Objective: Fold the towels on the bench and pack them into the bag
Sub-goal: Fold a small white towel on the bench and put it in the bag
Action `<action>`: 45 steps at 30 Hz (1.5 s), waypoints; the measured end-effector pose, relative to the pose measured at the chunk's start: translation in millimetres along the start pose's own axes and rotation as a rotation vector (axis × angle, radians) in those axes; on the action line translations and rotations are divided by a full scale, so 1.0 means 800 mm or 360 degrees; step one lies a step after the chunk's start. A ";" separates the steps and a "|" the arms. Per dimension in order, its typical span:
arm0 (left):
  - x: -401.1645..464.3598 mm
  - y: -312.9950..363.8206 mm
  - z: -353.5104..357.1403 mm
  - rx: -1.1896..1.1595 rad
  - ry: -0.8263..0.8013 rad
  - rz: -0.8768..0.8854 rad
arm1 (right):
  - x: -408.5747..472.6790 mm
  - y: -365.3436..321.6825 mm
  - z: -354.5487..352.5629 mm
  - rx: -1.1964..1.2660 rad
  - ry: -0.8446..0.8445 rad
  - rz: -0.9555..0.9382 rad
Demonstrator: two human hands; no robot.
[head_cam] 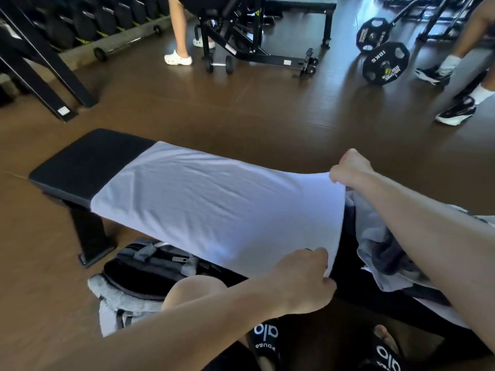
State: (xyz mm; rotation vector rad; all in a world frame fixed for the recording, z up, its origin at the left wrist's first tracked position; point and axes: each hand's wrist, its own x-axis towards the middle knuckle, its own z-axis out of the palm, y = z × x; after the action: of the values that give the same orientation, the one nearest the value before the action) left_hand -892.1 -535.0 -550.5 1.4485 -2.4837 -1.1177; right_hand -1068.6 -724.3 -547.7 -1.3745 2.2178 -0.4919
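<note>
White towel spread flat along the black bench; left hand pinches its near corner, fingers curled round the edge; right hand grasps the far corner of the same end, lifting it slightly; the cloth extends away from both hands to the left. Crumpled pile of further towels lies beneath the right forearm; open grey bag sits on the floor below and left of the left hand.

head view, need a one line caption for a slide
Both hands, left hand and right hand, pinch the near corners of a white towel spread along a black gym bench, open bag beside it.
</note>
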 end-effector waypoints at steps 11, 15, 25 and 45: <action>-0.111 -0.147 -0.194 -0.1153 0.0800 -0.0362 | 0.006 -0.197 0.020 0.1541 -0.0662 -0.0209; -0.141 -0.243 -0.220 -0.1235 0.1254 -0.0633 | -0.011 -0.289 0.082 0.1699 -0.0896 -0.0358; -0.119 -0.390 -0.197 -0.0908 0.1669 -0.1504 | -0.006 -0.381 0.261 0.0555 -0.0469 -0.0892; -0.118 -0.345 -0.222 0.0094 0.1918 -0.0876 | 0.003 -0.298 0.226 0.0650 -0.0346 -0.0846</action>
State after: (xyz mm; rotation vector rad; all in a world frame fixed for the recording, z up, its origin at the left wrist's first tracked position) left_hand -568.2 -642.1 -559.9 2.0009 -1.3066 -0.0207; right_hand -792.7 -838.0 -569.5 -1.6798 1.4614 -0.8742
